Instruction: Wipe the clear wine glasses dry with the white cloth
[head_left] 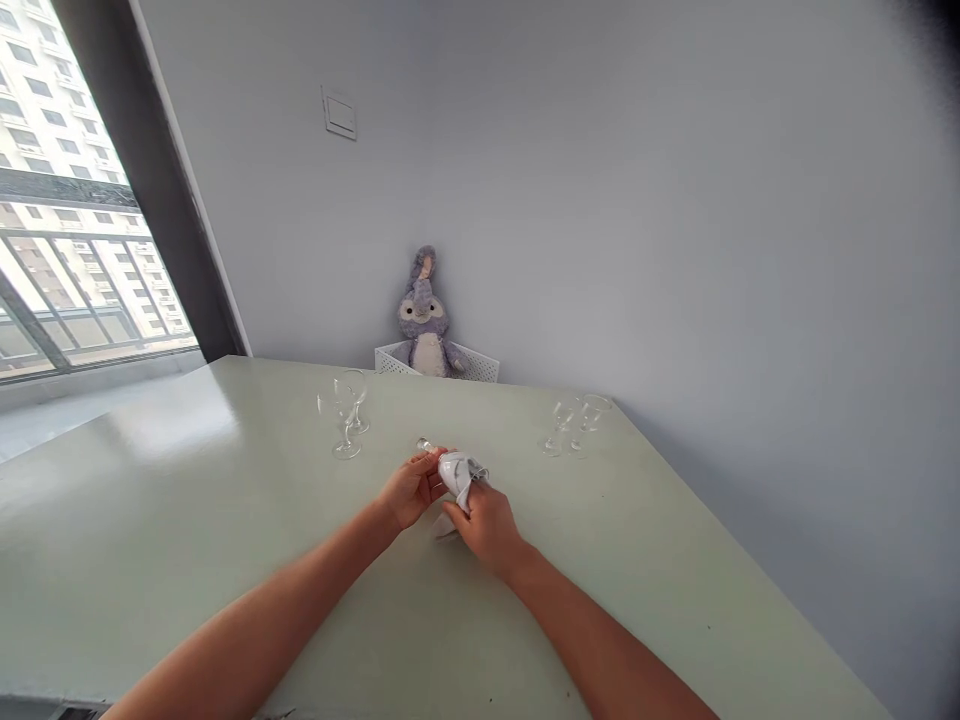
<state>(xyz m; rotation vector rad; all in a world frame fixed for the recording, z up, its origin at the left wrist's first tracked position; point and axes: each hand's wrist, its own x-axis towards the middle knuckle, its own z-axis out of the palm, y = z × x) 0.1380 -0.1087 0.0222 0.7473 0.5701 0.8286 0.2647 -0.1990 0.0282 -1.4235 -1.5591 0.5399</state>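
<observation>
Over the middle of the table, my left hand (411, 490) is closed around the stem of a wine glass (452, 472), which lies tilted with its foot pointing to the far left. My right hand (487, 522) grips a white cloth (474, 480), part of which is pushed into the glass's bowl. A corner of the cloth hangs below the hands. The fingers of my right hand are partly hidden by the cloth and bowl.
Two clear stemmed glasses (346, 446) stand on the pale green table (262, 540) at left. More clear glasses (551, 445) stand at right. Behind the table's far edge, a plush rabbit (427, 350) sits in a white perforated basket (484, 366). Walls border the back and right.
</observation>
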